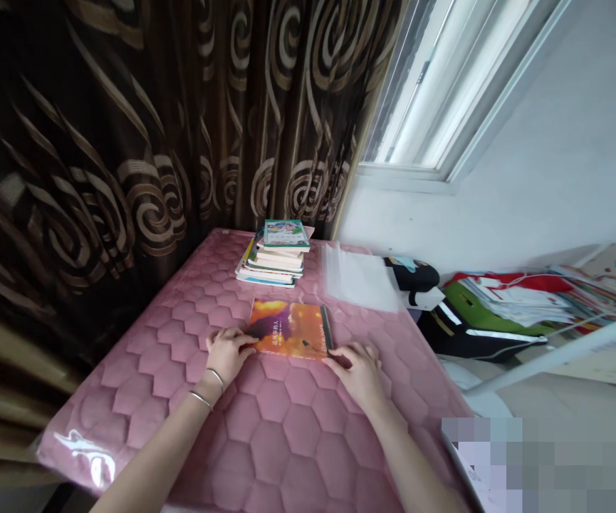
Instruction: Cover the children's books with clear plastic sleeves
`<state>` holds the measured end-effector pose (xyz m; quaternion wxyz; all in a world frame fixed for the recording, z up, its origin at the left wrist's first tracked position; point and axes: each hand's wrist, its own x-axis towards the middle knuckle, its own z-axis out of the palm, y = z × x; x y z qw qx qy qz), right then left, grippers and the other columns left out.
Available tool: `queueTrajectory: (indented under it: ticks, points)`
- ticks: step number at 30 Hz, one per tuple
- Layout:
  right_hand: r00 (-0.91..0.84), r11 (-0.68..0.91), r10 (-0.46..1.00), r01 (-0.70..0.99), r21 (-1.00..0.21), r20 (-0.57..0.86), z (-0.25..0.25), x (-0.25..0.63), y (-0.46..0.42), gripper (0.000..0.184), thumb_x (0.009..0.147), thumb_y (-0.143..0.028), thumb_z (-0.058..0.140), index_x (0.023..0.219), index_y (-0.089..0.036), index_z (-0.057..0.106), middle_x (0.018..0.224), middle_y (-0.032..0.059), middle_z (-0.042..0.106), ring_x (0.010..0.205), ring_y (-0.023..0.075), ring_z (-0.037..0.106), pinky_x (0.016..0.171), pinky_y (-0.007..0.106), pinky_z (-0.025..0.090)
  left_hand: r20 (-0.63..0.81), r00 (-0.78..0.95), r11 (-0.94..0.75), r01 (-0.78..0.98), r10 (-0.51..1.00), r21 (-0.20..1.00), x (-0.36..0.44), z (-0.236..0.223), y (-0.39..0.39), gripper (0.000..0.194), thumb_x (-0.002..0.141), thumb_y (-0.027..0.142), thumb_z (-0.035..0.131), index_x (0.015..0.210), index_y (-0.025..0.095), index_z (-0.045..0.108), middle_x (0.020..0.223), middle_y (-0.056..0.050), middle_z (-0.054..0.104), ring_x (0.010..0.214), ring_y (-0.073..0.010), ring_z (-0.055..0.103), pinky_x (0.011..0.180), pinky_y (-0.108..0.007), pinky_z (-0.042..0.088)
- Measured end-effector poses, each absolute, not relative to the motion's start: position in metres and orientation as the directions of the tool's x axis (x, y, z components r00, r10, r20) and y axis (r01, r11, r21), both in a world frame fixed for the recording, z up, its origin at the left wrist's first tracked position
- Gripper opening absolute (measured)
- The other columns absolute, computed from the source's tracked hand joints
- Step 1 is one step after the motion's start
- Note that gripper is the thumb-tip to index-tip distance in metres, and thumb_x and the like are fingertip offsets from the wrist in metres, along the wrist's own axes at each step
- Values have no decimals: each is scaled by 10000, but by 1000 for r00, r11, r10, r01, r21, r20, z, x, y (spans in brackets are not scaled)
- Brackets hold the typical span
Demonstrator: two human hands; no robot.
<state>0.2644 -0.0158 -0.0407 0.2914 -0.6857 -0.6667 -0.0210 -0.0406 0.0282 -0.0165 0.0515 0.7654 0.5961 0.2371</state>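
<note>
An orange and purple paperback book lies on the pink padded table cover, its cover facing up. At its lower left corner, my left hand has the thumb and fingers closed on the edge. My right hand grips the lower right corner in the same way. Two thin silver bangles circle the left wrist. Beyond the book stands a stack of books, topped by one with a green border. To the right of that stack lie clear plastic sleeves, lying flat.
Dark curtains with swirl patterns hang along the left and back. A window is set in the white wall. Right of the table sit a green and black bag, papers and a white bar.
</note>
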Motion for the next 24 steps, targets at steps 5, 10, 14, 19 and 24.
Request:
queueTrajectory:
  ticks: [5, 10, 14, 19, 24]
  points:
    - [71, 134, 899, 895, -425, 432, -47, 261, -15, 325, 872, -529, 511, 830, -262, 692, 885, 39, 720, 882, 237, 587, 786, 344, 352, 260, 190, -288, 863, 947, 414, -42, -20, 32, 224, 834, 238, 631, 991, 373, 717, 1007, 16, 716, 1008, -201, 598, 935, -409, 325]
    - [9, 208, 891, 881, -424, 454, -45, 261, -14, 397, 919, -515, 429, 806, -238, 689, 862, 66, 726, 874, 236, 592, 781, 344, 350, 282, 187, -299, 850, 941, 433, -41, -23, 33, 238, 825, 192, 608, 966, 338, 733, 969, -3, 720, 976, -199, 614, 946, -397, 341]
    - [-1, 206, 890, 893, -401, 455, -43, 261, -15, 329, 912, -471, 477, 803, -235, 679, 858, 56, 714, 870, 225, 575, 781, 338, 337, 265, 163, -266, 866, 950, 424, -39, -22, 31, 260, 833, 168, 585, 964, 342, 728, 973, -5, 707, 986, -204, 593, 925, -414, 346]
    - [-2, 148, 892, 946, -290, 451, -35, 250, -17, 203, 832, -436, 612, 813, -244, 674, 1042, 60, 624, 939, 237, 508, 741, 326, 321, 341, 124, -237, 920, 932, 312, -22, -15, 21, 157, 804, 220, 638, 903, 307, 723, 1131, -48, 625, 1070, -272, 490, 876, -473, 364]
    - [-84, 203, 891, 953, -227, 447, -21, 213, -10, 149, 812, -406, 644, 824, -261, 673, 1147, 70, 559, 993, 252, 472, 768, 353, 335, 410, 234, -368, 885, 882, 285, 16, -12, 16, 104, 785, 249, 678, 875, 291, 712, 1176, -45, 584, 1102, -278, 452, 928, -511, 334]
